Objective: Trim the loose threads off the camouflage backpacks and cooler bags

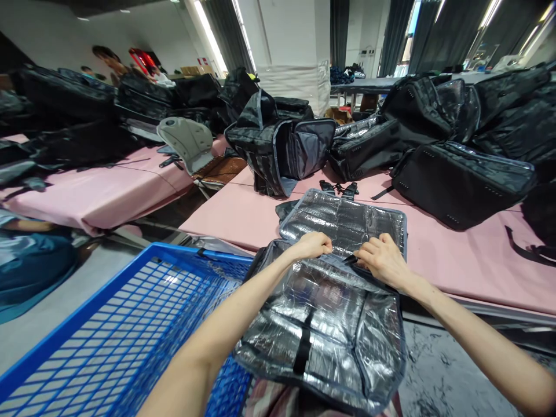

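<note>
An insulated bag with a crinkled silver foil lining (321,324) lies open across my lap and the table edge. Its foil-lined lid (347,217) is folded back onto the table, and a black strap (303,350) runs inside. My left hand (316,244) is closed at the seam between lid and body; what its fingers pinch is hidden. On the right side of that seam, my right hand (384,260) is closed around a small black pointed thing (350,259), too small to name, its tip directed toward my left hand.
A blue plastic basket (174,250) stands at my left. Several black bags (460,182) sit on the pink-covered table (230,217). A second pink table (108,185) with bags and a grey chair (185,139) are at the left. Another person (108,61) is behind them.
</note>
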{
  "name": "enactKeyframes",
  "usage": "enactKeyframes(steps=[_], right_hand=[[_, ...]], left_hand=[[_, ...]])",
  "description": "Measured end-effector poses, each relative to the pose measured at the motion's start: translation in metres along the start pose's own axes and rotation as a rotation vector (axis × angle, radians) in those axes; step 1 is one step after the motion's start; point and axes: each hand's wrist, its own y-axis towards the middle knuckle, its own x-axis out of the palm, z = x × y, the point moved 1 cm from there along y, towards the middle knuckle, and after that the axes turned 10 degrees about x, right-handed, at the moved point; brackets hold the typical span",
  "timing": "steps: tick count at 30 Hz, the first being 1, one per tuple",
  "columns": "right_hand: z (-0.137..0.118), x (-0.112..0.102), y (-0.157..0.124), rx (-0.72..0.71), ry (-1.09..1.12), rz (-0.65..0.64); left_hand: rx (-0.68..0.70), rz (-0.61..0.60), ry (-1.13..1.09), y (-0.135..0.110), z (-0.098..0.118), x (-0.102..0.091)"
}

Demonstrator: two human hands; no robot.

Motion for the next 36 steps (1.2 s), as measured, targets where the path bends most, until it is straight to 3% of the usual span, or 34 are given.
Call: enactKeyframes(steps=[8,14,19,24,30,36], right_hand=[[-0.003,0.004,0.012,-0.111,-0.062,-0.075],[0.003,0.004,0.005,-0.029,0.000,-0.032],[0.002,0.005,0.002,-0.027,-0.022,-0.083],[0.013,-0.003,-0.015,0.058,0.036,-0.050],[0.014,-0.004,-0.031,0.089,-0.041,-0.038],[0.026,0.003,-0.040,0.196,0.021,0.022]], left_hand=[[-0.003,0.000,-0.005,-0.001,0.001,0.000],[0.016,-0.005,-0.022,0.000,0.000,0.000],[0.020,0.023,-0.005,-0.001,-0.001,0.002],[0.011,0.071,0.026,-0.003,0.001,0.004],[0.065,0.302,0.258,-0.018,0.040,0.020],[0.021,0.212,0.349,-0.008,0.083,0.056]])
